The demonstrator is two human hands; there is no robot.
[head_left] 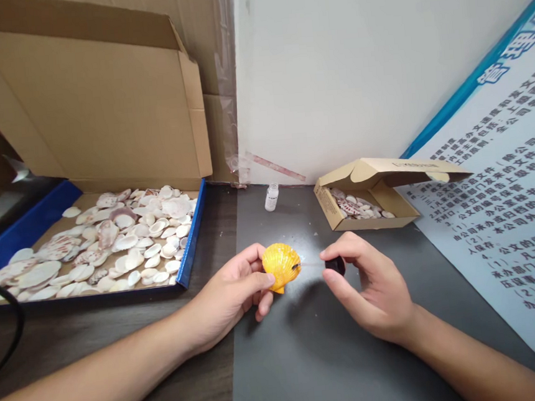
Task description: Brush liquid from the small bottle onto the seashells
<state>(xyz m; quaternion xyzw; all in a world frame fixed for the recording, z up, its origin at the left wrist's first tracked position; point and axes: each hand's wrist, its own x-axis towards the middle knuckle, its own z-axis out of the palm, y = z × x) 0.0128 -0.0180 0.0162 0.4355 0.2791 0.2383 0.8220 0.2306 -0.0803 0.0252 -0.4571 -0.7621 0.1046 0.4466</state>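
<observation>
My left hand (pixel 240 287) pinches a yellow scallop shell (pixel 280 265) by its lower left edge, thumb on its ribbed face. Between the thumb and fingertips of my right hand (pixel 368 285) is a black cap (pixel 335 265). A thin clear stem runs left from this cap, and its dark brush tip (pixel 296 266) meets the shell's right side. Behind the hands stands a small clear bottle (pixel 271 197) with a white label, upright and without a cap.
At left, a blue-edged cardboard box (pixel 191 238) with its lid up holds many pale shells (pixel 130 237). A smaller cardboard box (pixel 367 222) with shells stands at right, beside a printed poster (pixel 506 204). A white panel (pixel 330 64) rises behind the grey mat (pixel 283 374).
</observation>
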